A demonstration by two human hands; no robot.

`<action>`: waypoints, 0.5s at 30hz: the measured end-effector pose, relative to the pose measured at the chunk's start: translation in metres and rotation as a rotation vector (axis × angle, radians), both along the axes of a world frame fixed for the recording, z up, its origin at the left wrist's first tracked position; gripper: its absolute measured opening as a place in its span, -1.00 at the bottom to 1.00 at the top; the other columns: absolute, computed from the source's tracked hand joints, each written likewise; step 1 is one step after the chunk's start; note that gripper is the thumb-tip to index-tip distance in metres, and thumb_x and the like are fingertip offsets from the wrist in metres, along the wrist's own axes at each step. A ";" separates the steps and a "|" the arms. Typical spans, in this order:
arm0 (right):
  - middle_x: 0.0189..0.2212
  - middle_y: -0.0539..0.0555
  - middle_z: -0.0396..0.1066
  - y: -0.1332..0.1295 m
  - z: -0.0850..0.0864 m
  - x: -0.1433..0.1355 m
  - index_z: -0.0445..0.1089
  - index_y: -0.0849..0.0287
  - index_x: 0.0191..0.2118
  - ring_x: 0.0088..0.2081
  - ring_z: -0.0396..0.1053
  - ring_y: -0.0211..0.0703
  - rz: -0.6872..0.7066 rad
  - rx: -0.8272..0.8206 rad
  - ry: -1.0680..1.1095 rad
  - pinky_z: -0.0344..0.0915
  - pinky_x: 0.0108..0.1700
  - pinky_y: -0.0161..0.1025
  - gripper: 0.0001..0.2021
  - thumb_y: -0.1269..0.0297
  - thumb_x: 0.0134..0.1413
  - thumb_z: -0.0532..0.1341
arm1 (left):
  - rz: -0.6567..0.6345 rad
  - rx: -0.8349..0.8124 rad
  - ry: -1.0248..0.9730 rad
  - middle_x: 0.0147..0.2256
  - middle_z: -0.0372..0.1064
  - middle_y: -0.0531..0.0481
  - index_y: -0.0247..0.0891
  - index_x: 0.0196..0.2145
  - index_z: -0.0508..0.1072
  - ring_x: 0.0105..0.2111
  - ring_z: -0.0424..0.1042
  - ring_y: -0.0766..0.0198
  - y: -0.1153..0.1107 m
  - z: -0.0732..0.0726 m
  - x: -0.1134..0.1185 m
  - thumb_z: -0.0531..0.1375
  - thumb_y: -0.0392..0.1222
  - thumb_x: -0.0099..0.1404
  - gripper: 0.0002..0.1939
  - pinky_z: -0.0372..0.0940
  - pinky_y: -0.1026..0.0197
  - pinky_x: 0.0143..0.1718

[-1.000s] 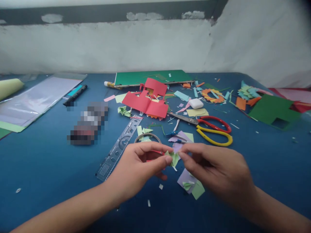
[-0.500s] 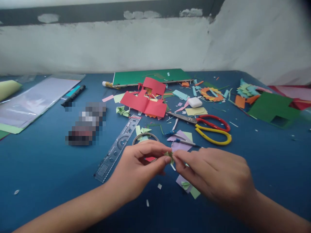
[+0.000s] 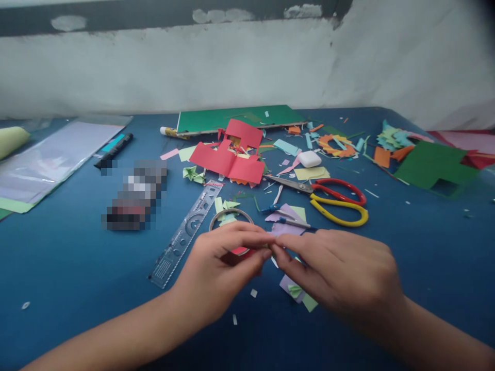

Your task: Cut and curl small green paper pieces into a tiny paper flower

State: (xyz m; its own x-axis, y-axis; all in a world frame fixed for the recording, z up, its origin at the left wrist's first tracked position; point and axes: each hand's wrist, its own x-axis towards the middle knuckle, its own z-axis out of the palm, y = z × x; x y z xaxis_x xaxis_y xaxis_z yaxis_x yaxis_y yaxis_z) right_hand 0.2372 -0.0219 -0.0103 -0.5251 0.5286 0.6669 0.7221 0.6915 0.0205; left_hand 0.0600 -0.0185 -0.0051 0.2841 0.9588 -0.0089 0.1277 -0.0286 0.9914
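Note:
My left hand (image 3: 226,263) and my right hand (image 3: 340,268) meet fingertip to fingertip above the blue table. Between them they pinch a small folded piece of light green paper (image 3: 268,247), now almost wholly hidden by the fingers. Just behind my left hand lies a tape roll (image 3: 212,221) with light green paper bits in and around it. A clear ruler (image 3: 185,234) slants to the left of that hand. Beyond my right hand are a compass (image 3: 294,222) on lilac paper and scissors (image 3: 340,203) with red and yellow handles. Lilac and green scraps (image 3: 309,302) lie below the fingers.
Red cut paper (image 3: 243,165) and a green board (image 3: 232,119) lie toward the wall. At right are a dark green sheet (image 3: 429,165) and an orange paper ring (image 3: 336,147). On the left sit a black marker (image 3: 114,150), a blurred-out object (image 3: 137,196) and a plastic-sleeved paper pack (image 3: 58,154).
The fingertips have closed together, covering most of the green paper that showed between them before. The view has shifted slightly; the things on the table lie as before.

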 end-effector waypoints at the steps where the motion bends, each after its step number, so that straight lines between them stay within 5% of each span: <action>1: -0.64 -0.08 0.39 0.000 0.000 0.000 0.40 0.20 -0.41 -0.59 0.28 -0.29 -0.002 -0.004 -0.002 0.08 -0.48 -0.28 -0.90 0.36 0.12 0.22 | -0.005 0.025 0.012 -0.30 0.49 -0.06 -0.30 -0.31 0.60 -0.37 0.48 0.27 0.000 0.000 0.000 0.21 -0.39 0.16 -0.82 0.42 0.36 -0.49; 10: -0.71 -0.12 0.27 0.001 0.000 0.000 0.38 0.13 -0.46 -0.62 0.23 -0.29 -0.052 0.028 -0.060 0.02 -0.49 -0.27 -0.79 0.30 0.20 0.13 | -0.042 0.171 0.059 -0.31 0.54 -0.06 -0.31 -0.30 0.60 -0.38 0.49 0.29 -0.001 -0.005 -0.002 0.18 -0.47 0.16 -0.77 0.41 0.37 -0.49; 15: -0.69 -0.12 0.29 0.000 -0.003 0.000 0.41 0.15 -0.39 -0.62 0.26 -0.29 -0.056 -0.020 -0.022 0.03 -0.49 -0.27 -0.83 0.31 0.19 0.12 | -0.010 0.075 0.036 -0.39 0.51 0.02 -0.24 -0.33 0.60 -0.46 0.46 0.34 0.000 -0.004 -0.003 0.22 -0.44 0.13 -0.80 0.39 0.41 -0.54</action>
